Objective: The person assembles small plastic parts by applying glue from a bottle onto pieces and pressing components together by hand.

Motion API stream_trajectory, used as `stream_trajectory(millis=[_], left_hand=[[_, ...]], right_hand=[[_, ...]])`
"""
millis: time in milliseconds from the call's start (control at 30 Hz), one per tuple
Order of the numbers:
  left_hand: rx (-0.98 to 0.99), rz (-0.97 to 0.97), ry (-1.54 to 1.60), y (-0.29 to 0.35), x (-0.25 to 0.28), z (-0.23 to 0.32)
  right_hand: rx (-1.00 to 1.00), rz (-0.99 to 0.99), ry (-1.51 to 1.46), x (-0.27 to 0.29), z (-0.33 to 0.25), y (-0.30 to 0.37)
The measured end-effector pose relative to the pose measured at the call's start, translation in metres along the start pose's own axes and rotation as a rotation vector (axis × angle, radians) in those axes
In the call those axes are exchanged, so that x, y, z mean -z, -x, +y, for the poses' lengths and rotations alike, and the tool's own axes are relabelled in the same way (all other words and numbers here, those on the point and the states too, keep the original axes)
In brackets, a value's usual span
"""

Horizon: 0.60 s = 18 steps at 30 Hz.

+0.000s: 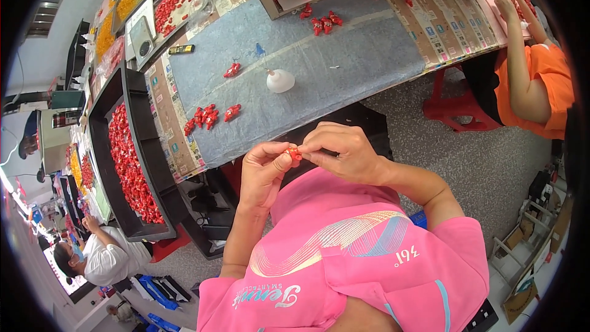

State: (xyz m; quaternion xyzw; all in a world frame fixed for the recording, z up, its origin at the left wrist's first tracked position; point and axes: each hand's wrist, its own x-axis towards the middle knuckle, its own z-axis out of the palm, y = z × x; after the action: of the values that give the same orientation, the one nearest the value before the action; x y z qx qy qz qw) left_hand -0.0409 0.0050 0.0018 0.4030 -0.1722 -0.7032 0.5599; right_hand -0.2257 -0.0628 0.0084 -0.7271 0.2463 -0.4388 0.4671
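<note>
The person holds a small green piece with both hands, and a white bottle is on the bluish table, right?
Not quite: in the head view, the small piece in the left hand and right hand is red, not green. The white bottle is on the bluish table.

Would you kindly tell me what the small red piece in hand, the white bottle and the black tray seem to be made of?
Small red piece: probably plastic, fairly shiny, given its vivid colour and knobbly shape.
White bottle: likely soft plastic, given its smooth, cloudy surface.
Black tray: seemingly rigid plastic, dull, with straight walls.
</note>
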Motion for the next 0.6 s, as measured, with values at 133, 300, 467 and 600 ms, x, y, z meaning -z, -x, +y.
stream_trajectory(millis=[133, 300, 467, 600], left_hand=[[0.005, -0.001, -0.032, -0.004, 0.004, -0.002], [0.022, -0.011, -0.020, -0.006, 0.010, -0.008], [0.023, -0.032, -0.020, -0.006, 0.009, -0.012], [0.021, -0.034, -0.037, -0.008, 0.007, -0.013]], right_hand=[[-0.002, -0.008, -0.008, -0.002, 0.008, 0.002], [-0.007, -0.005, 0.003, -0.003, 0.011, 0.007], [-0.007, 0.013, 0.021, -0.001, 0.009, 0.013], [0.001, 0.032, 0.022, 0.000, 0.011, 0.015]])
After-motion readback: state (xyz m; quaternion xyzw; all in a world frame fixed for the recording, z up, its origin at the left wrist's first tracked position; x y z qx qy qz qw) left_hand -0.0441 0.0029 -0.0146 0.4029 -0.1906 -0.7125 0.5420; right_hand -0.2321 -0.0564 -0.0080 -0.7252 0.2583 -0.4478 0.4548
